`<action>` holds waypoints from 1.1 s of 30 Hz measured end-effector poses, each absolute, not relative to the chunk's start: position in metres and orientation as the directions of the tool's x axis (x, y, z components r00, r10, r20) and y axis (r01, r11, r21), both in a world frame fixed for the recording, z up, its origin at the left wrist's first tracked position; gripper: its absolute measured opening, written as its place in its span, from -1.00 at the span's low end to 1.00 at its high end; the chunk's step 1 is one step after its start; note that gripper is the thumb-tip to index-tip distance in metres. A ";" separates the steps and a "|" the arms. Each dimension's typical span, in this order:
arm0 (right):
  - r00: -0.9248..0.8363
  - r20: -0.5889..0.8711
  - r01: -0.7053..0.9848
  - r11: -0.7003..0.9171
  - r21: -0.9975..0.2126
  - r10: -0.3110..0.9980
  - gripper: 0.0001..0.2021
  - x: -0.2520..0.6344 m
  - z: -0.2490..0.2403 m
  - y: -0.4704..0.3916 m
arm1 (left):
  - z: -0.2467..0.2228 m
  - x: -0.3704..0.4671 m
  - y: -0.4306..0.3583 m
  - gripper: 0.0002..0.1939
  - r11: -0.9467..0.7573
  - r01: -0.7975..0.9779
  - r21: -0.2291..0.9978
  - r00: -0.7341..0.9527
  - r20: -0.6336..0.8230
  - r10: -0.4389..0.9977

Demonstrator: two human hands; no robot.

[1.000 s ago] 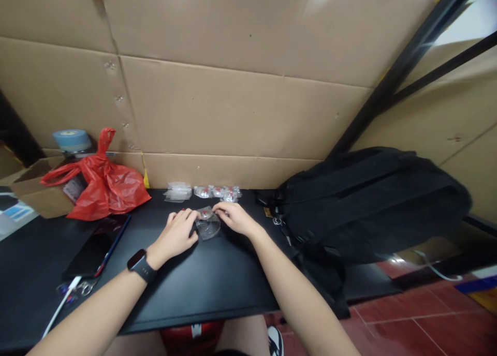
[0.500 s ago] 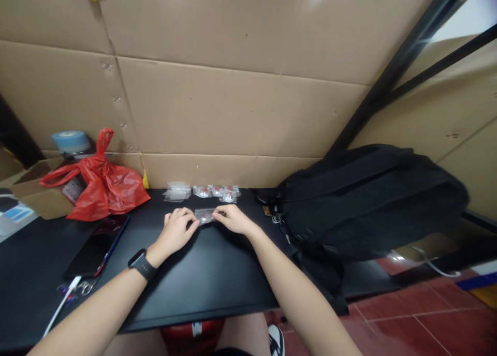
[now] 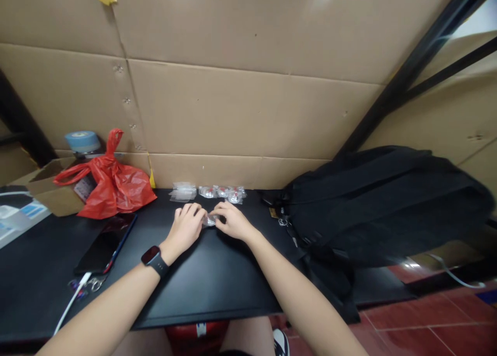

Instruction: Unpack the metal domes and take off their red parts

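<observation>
I can't make out what the small, shiny clear-plastic packet (image 3: 210,220) contains; the left hand (image 3: 187,224) and right hand (image 3: 234,221) cover its ends. Beyond it: crinkled transparent pouches (image 3: 222,192) with red patches; beyond and left of it, flat, stacked clear sleeves (image 3: 183,191). Over the smooth black tabletop (image 3: 205,278), the packet sits between both hands' curled fingertips; whether they pinch, I cannot tell.

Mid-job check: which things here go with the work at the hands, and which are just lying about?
Likely part of the work:
- packet between left hand and right hand
- similar packets behind it
- flat clear bags

Apparently just lying about:
- phone
- cable
- red bag
- box
- backpack
</observation>
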State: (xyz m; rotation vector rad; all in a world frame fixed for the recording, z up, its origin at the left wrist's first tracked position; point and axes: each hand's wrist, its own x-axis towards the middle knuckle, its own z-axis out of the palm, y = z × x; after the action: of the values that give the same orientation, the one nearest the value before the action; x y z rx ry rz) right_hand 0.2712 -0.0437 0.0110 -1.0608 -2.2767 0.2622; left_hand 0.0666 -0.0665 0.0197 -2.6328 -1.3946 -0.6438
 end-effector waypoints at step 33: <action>-0.587 0.314 0.658 0.665 -0.352 0.746 -0.82 0.271 0.014 -0.049 | 0.015 0.059 -0.058 -0.69 -0.386 0.866 0.317 0.255 0.385 0.887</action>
State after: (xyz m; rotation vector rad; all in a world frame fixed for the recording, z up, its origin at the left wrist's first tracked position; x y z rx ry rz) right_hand 0.2706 -0.0490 0.0142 -1.0963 -2.4462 0.2743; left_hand 0.0586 -0.0577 0.0149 -2.5199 -1.7614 -0.8188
